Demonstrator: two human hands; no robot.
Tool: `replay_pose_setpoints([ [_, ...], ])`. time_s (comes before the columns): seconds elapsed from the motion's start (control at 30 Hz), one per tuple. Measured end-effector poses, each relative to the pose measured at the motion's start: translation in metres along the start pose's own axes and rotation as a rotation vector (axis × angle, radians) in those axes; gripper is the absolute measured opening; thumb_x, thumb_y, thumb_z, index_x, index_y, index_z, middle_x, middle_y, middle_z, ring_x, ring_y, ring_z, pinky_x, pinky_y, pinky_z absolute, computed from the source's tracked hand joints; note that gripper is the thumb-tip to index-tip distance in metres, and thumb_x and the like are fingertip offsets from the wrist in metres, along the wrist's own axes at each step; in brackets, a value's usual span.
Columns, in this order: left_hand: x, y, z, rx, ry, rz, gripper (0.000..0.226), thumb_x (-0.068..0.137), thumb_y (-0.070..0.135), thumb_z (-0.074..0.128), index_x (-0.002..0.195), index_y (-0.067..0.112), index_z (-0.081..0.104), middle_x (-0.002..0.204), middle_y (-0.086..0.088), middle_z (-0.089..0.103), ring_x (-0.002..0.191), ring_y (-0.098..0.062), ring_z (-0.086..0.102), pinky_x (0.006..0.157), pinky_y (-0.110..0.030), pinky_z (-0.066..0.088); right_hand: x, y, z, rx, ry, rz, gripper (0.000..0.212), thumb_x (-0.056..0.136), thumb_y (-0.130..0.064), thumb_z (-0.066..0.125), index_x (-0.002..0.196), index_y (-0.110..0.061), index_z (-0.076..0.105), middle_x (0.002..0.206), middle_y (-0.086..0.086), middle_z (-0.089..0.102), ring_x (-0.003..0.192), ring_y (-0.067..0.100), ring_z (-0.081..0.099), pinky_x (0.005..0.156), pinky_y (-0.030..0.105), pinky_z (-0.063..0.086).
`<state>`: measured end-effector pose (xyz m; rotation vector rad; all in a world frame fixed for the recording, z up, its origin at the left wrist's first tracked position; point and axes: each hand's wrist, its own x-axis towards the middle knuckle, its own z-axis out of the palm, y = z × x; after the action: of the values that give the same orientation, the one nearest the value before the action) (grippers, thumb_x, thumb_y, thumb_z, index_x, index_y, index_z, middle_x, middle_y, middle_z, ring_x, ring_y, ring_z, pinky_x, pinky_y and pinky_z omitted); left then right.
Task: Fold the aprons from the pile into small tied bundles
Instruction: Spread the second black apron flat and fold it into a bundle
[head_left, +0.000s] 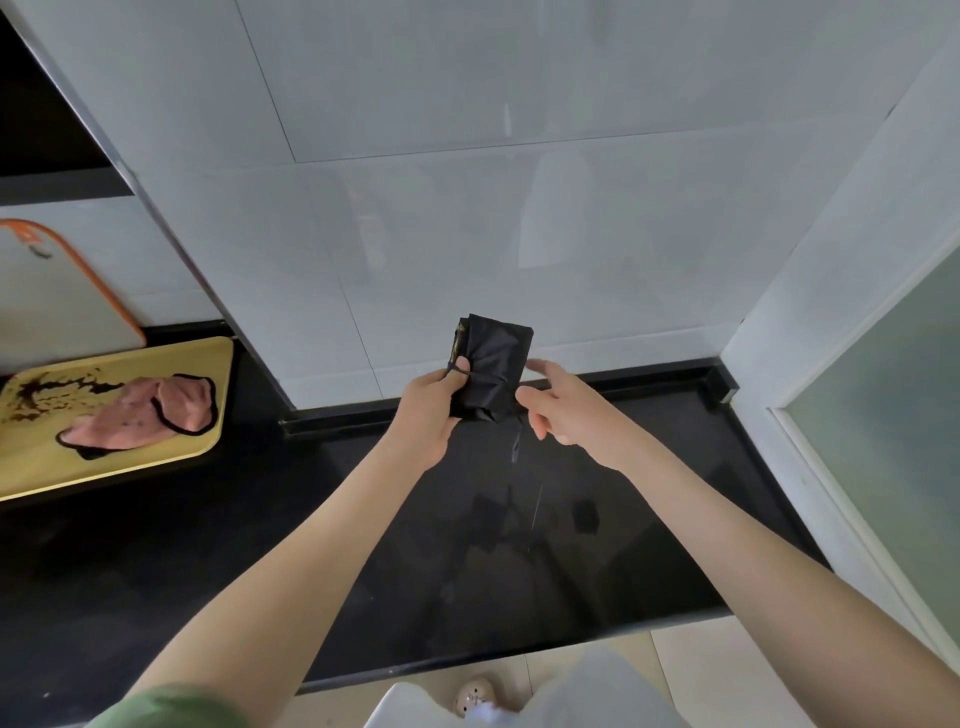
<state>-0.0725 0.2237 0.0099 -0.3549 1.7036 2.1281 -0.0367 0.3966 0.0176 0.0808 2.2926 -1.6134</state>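
— Hands, please.

— I log the left hand (431, 410) gripping the black apron bundle (491, 358) at its lower left edge, with a thin cord looped over the thumb. The right hand (563, 410) sits just beside the bundle's right edge, thumb and forefinger apart, fingers relaxed. I cannot confirm contact.

— Where is the bundle?

— I see it held upright in the air above the black counter (649, 493), near the tiled wall. One strap (516, 441) dangles beneath it.

— Anything else?

— A crumpled pink apron (140, 415) on the yellow tray (104, 473), far left. A white cutting board (52, 301) leans behind it.
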Motion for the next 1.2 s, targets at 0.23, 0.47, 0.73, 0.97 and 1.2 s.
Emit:
replay_pose_setpoints([
  [0.23, -0.010, 0.007, 0.008, 0.080, -0.068, 0.018, 0.026, 0.102, 0.020, 0.041, 0.101, 0.005, 0.062, 0.103, -0.013, 0.069, 0.090, -0.024, 0.066, 0.087, -0.038, 0.053, -0.001, 0.007, 0.011, 0.124, -0.213, 0.004, 0.068, 0.096, -0.057, 0.021, 0.060, -0.016, 0.061, 0.050, -0.002, 0.039, 0.042, 0.008, 0.019, 0.050, 0.020, 0.022],
  [0.47, -0.012, -0.005, -0.004, 0.463, 0.116, 0.155, 0.039, 0.100, 0.034, 0.041, 0.078, 0.003, 0.051, 0.072, -0.010, 0.053, 0.070, -0.023, 0.050, 0.066, -0.034, 0.042, 0.014, 0.015, 0.009, 0.377, -0.180, -0.006, 0.062, 0.102, -0.047, 0.011, 0.105, -0.011, 0.061, 0.082, -0.004, 0.068, 0.080, 0.004, 0.063, 0.100, 0.031, 0.043],
  [0.73, -0.017, -0.002, -0.002, 0.896, 0.167, 0.388, 0.038, 0.103, 0.023, 0.035, 0.067, 0.011, 0.039, 0.061, 0.000, 0.042, 0.059, -0.016, 0.038, 0.051, -0.024, 0.027, 0.008, 0.000, 0.010, 0.661, -0.352, -0.069, 0.068, 0.089, -0.045, 0.055, 0.144, -0.011, 0.036, 0.116, -0.004, 0.069, 0.105, 0.010, 0.065, 0.086, 0.023, 0.052],
  [0.97, -0.018, 0.007, 0.002, 0.921, 0.157, 0.427, 0.032, 0.103, 0.022, 0.034, 0.077, 0.006, 0.045, 0.066, -0.004, 0.047, 0.061, -0.019, 0.041, 0.053, -0.025, 0.031, 0.005, -0.008, 0.016, 0.587, -0.309, -0.011, 0.048, 0.080, -0.023, 0.077, 0.114, -0.024, 0.043, 0.066, -0.005, 0.055, 0.045, 0.009, 0.028, 0.042, 0.021, 0.024],
  [1.2, -0.020, 0.007, -0.011, 0.783, 0.135, 0.357, 0.035, 0.104, 0.029, 0.030, 0.084, 0.006, 0.046, 0.072, -0.002, 0.046, 0.064, -0.013, 0.039, 0.058, -0.025, 0.031, 0.002, -0.011, 0.002, 0.238, -0.225, -0.038, 0.038, 0.102, -0.028, 0.043, 0.069, -0.009, 0.045, 0.057, 0.005, 0.038, 0.039, 0.008, 0.013, 0.042, 0.023, 0.011],
])
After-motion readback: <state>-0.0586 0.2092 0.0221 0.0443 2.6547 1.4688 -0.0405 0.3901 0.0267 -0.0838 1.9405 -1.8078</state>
